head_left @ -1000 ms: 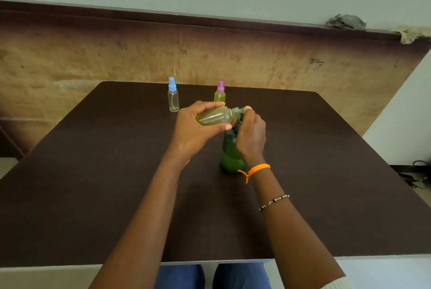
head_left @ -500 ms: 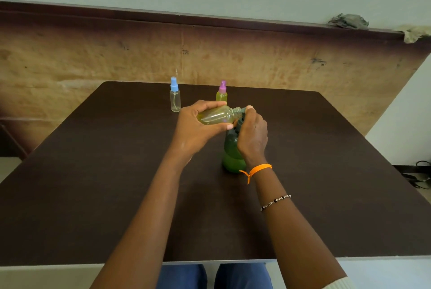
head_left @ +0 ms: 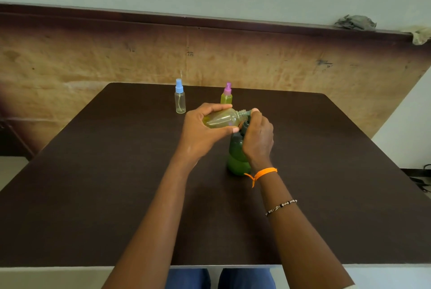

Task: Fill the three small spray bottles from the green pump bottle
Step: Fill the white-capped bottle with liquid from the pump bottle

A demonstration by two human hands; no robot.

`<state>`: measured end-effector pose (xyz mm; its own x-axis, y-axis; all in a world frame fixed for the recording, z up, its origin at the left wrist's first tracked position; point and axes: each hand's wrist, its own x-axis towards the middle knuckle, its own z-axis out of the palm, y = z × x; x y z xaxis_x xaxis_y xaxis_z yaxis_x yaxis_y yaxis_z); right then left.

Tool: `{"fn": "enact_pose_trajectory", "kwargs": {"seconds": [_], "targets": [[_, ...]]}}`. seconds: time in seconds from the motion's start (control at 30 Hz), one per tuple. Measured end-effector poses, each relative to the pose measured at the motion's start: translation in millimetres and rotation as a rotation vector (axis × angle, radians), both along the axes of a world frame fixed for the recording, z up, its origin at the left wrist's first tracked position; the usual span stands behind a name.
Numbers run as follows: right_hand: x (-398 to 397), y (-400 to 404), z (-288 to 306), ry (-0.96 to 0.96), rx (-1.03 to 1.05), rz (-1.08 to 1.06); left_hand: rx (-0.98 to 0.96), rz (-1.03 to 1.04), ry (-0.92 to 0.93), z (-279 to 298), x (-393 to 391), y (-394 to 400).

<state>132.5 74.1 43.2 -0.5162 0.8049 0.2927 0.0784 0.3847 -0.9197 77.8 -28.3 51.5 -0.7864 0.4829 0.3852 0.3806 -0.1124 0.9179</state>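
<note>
Two hands meet over the middle of a dark brown tabletop (head_left: 93,195), which fills most of the floor space ahead and stops just short of a worn plywood wall panel (head_left: 93,67). Above the panel runs a dark ledge (head_left: 140,14) with two crumpled rags (head_left: 355,22) at its far right. The left hand (head_left: 203,132) is wrapped around an uncapped small spray bottle (head_left: 222,119), held on its side with its threaded neck pointing right. The right hand (head_left: 257,136) is curled over the top of the green pump bottle (head_left: 236,160), which stands upright on the tabletop, its nozzle meeting that neck. Near the far edge stand a clear bottle with a blue cap (head_left: 179,97) and, to its right, a yellowish bottle with a purple cap (head_left: 226,95). Wide bare wood lies to the left, right and near side, and the near edge sits just above the person's blue-clad knees (head_left: 219,278)
</note>
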Motion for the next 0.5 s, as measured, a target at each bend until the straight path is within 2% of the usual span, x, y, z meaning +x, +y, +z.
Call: {"fn": "enact_pose_trajectory", "kwargs": {"seconds": [0.5], "targets": [[-0.1,-1.0,-0.9,0.018,-0.028,0.003,0.004,-0.003,-0.003,0.9,-1.4,-0.7]]}}
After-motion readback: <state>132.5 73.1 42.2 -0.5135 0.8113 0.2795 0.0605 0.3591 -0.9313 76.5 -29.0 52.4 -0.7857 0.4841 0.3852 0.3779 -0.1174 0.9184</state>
